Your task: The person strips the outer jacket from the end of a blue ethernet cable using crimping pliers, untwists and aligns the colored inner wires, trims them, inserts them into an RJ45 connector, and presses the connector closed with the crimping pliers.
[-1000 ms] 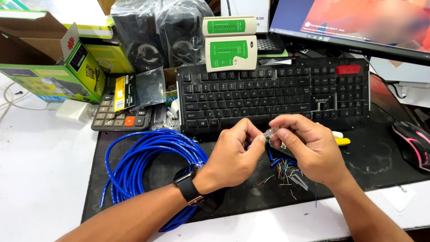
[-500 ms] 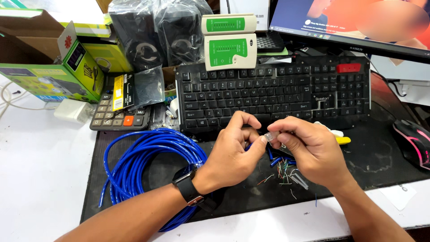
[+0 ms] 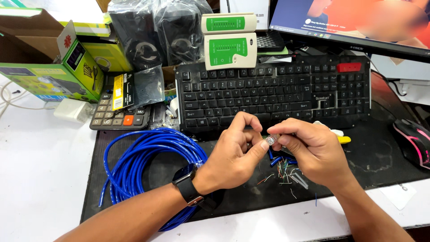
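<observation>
Two hands meet over a black desk mat (image 3: 385, 166), and we read the scene from its left edge across. On the white table (image 3: 40, 179) sits an open green cardboard box (image 3: 49, 74), its flap up, beside a dark calculator (image 3: 118, 114) with one orange key. Just below, a coil of blue cable (image 3: 148, 157) lies in loose glossy loops on the mat, presumably kept near because its free end runs toward the hands.

We see the left hand (image 3: 233, 154), a dark watch on its wrist, with fingers curled and thumb and forefinger pinched together at the small clear plastic connector (image 3: 271, 139). The connector is lifted just above the mat, in front of the black keyboard (image 3: 273, 96), squarely between both hands. It looks hard and transparent, boxy in shape. The right hand (image 3: 313, 150) pinches its other side between thumb and fingertips, likely to keep it steady while the thin wires are lined up.

Under the hands, short coloured wire clippings (image 3: 280, 172) lie scattered. A green-and-cream cable tester (image 3: 230, 40) leans behind the keyboard, and a black mouse (image 3: 414, 143) with pink trim rests at the far right.
</observation>
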